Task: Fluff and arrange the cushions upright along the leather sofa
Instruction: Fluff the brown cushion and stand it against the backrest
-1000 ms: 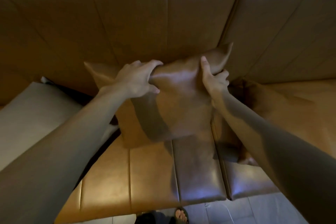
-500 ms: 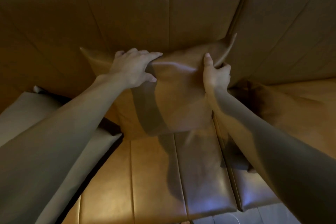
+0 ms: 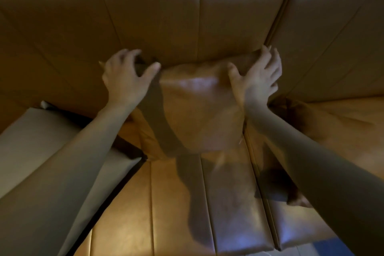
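Observation:
A brown leather cushion (image 3: pixel 199 110) stands upright in the middle of the sofa, its back against the backrest (image 3: pixel 187 17) and its lower edge on the seat (image 3: pixel 176 203). My left hand (image 3: pixel 126 77) hovers at its top left corner with curled fingers spread apart, gripping nothing. At the top right corner, my right hand (image 3: pixel 257 77) lies flat, thumb on the front face and fingers spread over the edge. The picture is blurred by motion.
A second brown cushion (image 3: pixel 332 122) lies slumped on the seat to the right, partly behind my right forearm. A pale grey cushion (image 3: pixel 41 141) with dark edging lies at the left end. A strip of floor (image 3: pixel 315 249) shows at the bottom right.
The cushion has been pushed back and up against the backrest. Both hands have loosened from pinching its top edge; the left has slid out to the left corner and the right to the right corner.

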Demonstrator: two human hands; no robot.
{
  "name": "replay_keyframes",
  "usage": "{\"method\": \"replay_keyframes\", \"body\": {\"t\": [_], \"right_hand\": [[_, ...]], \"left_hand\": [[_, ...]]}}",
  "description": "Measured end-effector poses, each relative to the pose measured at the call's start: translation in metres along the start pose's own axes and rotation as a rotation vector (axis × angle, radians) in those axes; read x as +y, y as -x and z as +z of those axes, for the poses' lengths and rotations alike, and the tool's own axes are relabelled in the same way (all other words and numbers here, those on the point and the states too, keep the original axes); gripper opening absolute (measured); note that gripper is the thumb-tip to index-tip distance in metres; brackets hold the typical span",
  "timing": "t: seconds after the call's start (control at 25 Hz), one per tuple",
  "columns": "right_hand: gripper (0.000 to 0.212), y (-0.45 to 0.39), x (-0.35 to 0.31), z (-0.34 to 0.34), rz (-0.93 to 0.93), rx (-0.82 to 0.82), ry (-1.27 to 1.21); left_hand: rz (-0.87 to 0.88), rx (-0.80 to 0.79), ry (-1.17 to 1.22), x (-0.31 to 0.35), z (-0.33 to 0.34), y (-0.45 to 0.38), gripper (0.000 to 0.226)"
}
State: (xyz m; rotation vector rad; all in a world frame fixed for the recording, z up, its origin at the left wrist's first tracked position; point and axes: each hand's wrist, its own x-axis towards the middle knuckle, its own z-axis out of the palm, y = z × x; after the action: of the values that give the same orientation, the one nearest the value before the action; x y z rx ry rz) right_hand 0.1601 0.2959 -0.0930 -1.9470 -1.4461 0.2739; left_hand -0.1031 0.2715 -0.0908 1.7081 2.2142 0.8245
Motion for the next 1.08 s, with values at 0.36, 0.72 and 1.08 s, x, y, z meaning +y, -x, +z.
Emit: {"method": "replay_keyframes", "body": {"t": [0.36,0.72,1.08], "right_hand": [[0.111,-0.009,-0.017,0.021,-0.546,-0.581,0.584],[0.067,-0.001,-0.035,0.002,-0.403,-0.588,0.53],[0.075,0.003,-0.018,0.014,-0.474,-0.549,0.476]], "left_hand": [[0.254,-0.336,-0.595,-0.002,0.006,-0.009,0.11],[0.315,-0.312,-0.532,0.013,-0.002,0.003,0.069],[0.271,-0.349,-0.49,0.002,0.011,-0.004,0.084]]}}
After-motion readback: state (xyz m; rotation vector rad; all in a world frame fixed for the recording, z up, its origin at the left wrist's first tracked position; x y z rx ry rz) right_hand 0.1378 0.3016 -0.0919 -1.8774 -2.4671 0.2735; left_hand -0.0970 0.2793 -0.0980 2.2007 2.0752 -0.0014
